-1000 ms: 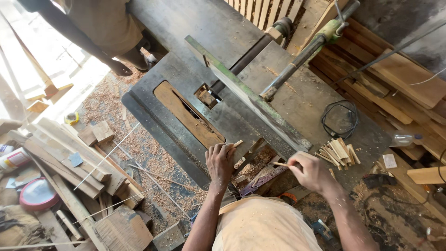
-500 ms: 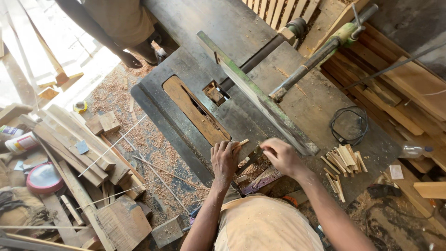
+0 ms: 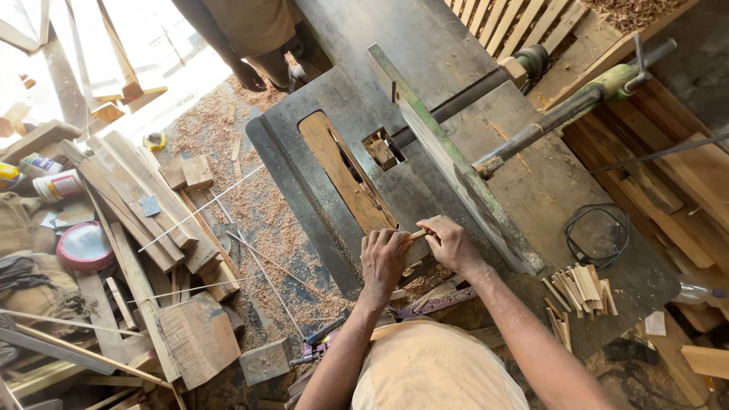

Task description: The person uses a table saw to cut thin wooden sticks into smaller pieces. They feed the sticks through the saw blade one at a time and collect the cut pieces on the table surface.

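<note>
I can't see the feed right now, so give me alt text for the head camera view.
Seen from above, a person's left hand and right hand together hold a small wooden stick at the near edge of a metal table saw. A pile of cut wooden sticks lies to the right, scrap planks on the sawdust-strewn floor to the left.

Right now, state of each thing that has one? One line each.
left hand: closed on the small wood stick
right hand: pinching the stick's other end
wood stick: held low over the saw table, at its near edge
stack of cut sticks: loose pile on the table
black cable: coiled, lying flat
</note>
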`<act>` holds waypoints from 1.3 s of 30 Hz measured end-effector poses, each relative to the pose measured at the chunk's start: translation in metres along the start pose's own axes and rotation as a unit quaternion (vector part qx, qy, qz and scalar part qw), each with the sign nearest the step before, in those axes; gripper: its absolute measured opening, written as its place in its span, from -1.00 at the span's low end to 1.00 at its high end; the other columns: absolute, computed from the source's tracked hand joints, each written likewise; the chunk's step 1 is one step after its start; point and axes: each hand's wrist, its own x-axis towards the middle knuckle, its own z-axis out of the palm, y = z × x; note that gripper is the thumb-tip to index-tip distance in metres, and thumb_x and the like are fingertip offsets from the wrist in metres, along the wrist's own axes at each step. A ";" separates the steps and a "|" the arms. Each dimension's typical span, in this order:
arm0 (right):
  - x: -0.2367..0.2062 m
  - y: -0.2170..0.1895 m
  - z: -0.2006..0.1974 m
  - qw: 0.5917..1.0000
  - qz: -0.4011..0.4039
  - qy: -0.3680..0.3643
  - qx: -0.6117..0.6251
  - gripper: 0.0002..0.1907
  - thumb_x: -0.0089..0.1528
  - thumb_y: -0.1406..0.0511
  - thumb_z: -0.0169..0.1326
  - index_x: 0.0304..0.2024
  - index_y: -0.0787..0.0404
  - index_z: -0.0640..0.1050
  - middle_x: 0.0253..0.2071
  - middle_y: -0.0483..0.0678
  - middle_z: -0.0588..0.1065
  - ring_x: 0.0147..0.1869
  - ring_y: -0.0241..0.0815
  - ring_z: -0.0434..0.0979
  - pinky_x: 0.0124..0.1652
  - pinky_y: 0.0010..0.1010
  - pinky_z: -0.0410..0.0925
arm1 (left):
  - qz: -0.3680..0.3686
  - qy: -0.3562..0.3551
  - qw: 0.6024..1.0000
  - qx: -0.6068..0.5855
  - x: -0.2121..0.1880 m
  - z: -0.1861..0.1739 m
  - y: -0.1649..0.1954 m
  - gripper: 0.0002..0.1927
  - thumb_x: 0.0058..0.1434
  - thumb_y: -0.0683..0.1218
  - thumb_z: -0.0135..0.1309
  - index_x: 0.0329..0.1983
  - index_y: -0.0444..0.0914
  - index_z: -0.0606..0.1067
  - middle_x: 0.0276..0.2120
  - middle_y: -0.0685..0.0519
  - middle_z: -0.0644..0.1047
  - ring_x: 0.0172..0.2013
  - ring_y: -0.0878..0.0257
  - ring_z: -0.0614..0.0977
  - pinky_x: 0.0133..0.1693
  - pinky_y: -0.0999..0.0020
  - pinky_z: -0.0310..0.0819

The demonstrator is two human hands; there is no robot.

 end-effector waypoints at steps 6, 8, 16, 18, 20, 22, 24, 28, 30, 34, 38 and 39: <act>0.007 0.000 -0.006 0.997 -0.068 -0.018 -0.034 -0.89 0.22 0.44 0.15 -0.19 0.32 0.60 -0.18 0.07 0.59 -0.05 0.00 0.62 -0.05 -0.25 0.53 | 0.002 0.003 1.000 0.006 0.000 -0.001 0.002 -0.80 0.26 0.01 0.23 -0.15 -0.17 0.60 -0.23 0.09 0.54 -0.18 0.16 0.51 -0.13 0.22 0.33; 0.009 0.001 -0.008 0.995 -0.094 -0.020 -0.037 -0.90 0.22 0.44 0.15 -0.20 0.32 0.60 -0.20 0.07 0.58 -0.07 0.01 0.61 -0.08 -0.24 0.52 | 0.001 -0.002 1.000 0.008 0.000 -0.002 0.002 -0.80 0.25 -0.01 0.23 -0.14 -0.18 0.60 -0.22 0.08 0.54 -0.18 0.15 0.50 -0.13 0.21 0.34; 0.018 0.003 -0.015 0.984 -0.163 -0.051 -0.046 -0.90 0.22 0.46 0.15 -0.20 0.37 0.57 -0.21 0.11 0.56 -0.08 0.01 0.60 -0.08 -0.26 0.52 | -0.011 -0.003 0.997 -0.075 -0.020 -0.036 -0.021 -0.77 0.22 -0.15 0.22 -0.07 -0.26 0.59 -0.16 0.01 0.56 -0.10 0.09 0.53 0.02 0.19 0.42; 0.020 0.003 -0.014 0.983 -0.169 -0.054 -0.044 -0.89 0.21 0.47 0.15 -0.21 0.37 0.57 -0.22 0.10 0.56 -0.09 0.02 0.60 -0.09 -0.26 0.52 | -0.020 0.010 0.997 -0.079 -0.026 -0.045 -0.028 -0.79 0.21 -0.15 0.23 -0.08 -0.26 0.60 -0.17 0.01 0.56 -0.10 0.08 0.54 0.02 0.19 0.43; 0.022 0.003 -0.014 0.982 -0.171 -0.058 -0.051 -0.89 0.20 0.47 0.16 -0.21 0.37 0.57 -0.22 0.10 0.57 -0.09 0.02 0.60 -0.09 -0.26 0.52 | -0.025 0.027 0.995 -0.090 -0.028 -0.050 -0.033 -0.79 0.20 -0.14 0.24 -0.10 -0.25 0.62 -0.19 0.02 0.57 -0.10 0.08 0.55 0.00 0.19 0.44; 0.026 0.003 -0.012 0.981 -0.178 -0.049 -0.055 -0.89 0.19 0.48 0.16 -0.21 0.37 0.57 -0.22 0.10 0.57 -0.08 0.03 0.60 -0.07 -0.24 0.51 | -0.033 0.029 0.995 -0.091 -0.028 -0.051 -0.034 -0.80 0.21 -0.14 0.24 -0.10 -0.26 0.62 -0.20 0.02 0.57 -0.12 0.08 0.55 -0.01 0.19 0.45; 0.034 0.004 -0.010 0.981 -0.179 -0.046 -0.055 -0.89 0.20 0.48 0.16 -0.21 0.37 0.58 -0.21 0.10 0.57 -0.07 0.03 0.60 -0.06 -0.24 0.51 | -0.041 0.035 0.995 -0.089 -0.025 -0.051 -0.034 -0.80 0.23 -0.14 0.25 -0.10 -0.26 0.62 -0.21 0.01 0.57 -0.13 0.07 0.55 -0.02 0.20 0.46; 0.057 0.005 -0.007 0.982 -0.170 -0.055 -0.055 -0.88 0.19 0.48 0.16 -0.20 0.37 0.59 -0.19 0.10 0.58 -0.05 0.04 0.60 -0.05 -0.24 0.51 | -0.070 0.049 0.991 -0.101 -0.015 -0.053 -0.037 -0.81 0.21 -0.16 0.25 -0.10 -0.26 0.62 -0.21 0.00 0.59 -0.12 0.07 0.57 -0.03 0.22 0.50; 0.068 0.004 -0.006 0.981 -0.175 -0.055 -0.053 -0.87 0.18 0.48 0.16 -0.20 0.37 0.59 -0.18 0.11 0.58 -0.04 0.05 0.60 -0.04 -0.23 0.50 | -0.084 0.057 0.989 -0.108 -0.008 -0.055 -0.041 -0.81 0.20 -0.17 0.25 -0.11 -0.26 0.62 -0.21 0.00 0.60 -0.12 0.06 0.59 -0.03 0.22 0.52; 0.090 0.002 -0.002 0.979 -0.188 -0.054 -0.049 -0.86 0.19 0.47 0.17 -0.19 0.37 0.59 -0.17 0.12 0.58 -0.01 0.06 0.60 -0.02 -0.22 0.49 | -0.091 0.070 0.987 -0.112 0.004 -0.057 -0.052 -0.81 0.19 -0.17 0.26 -0.12 -0.26 0.62 -0.20 -0.01 0.61 -0.13 0.06 0.59 -0.04 0.23 0.53; 0.105 -0.001 0.002 0.983 -0.167 -0.055 -0.053 -0.85 0.18 0.47 0.17 -0.19 0.36 0.60 -0.16 0.12 0.58 -0.01 0.09 0.59 -0.03 -0.20 0.48 | -0.094 0.076 0.986 -0.113 0.013 -0.056 -0.061 -0.81 0.19 -0.17 0.27 -0.12 -0.27 0.62 -0.19 0.01 0.62 -0.12 0.06 0.60 -0.04 0.23 0.53; 0.108 -0.002 0.003 0.983 -0.168 -0.051 -0.049 -0.86 0.18 0.47 0.17 -0.19 0.36 0.59 -0.16 0.13 0.58 -0.01 0.09 0.59 -0.03 -0.20 0.48 | -0.097 0.079 0.986 -0.112 0.016 -0.056 -0.063 -0.81 0.19 -0.17 0.27 -0.12 -0.27 0.62 -0.19 0.00 0.62 -0.12 0.06 0.60 -0.04 0.22 0.53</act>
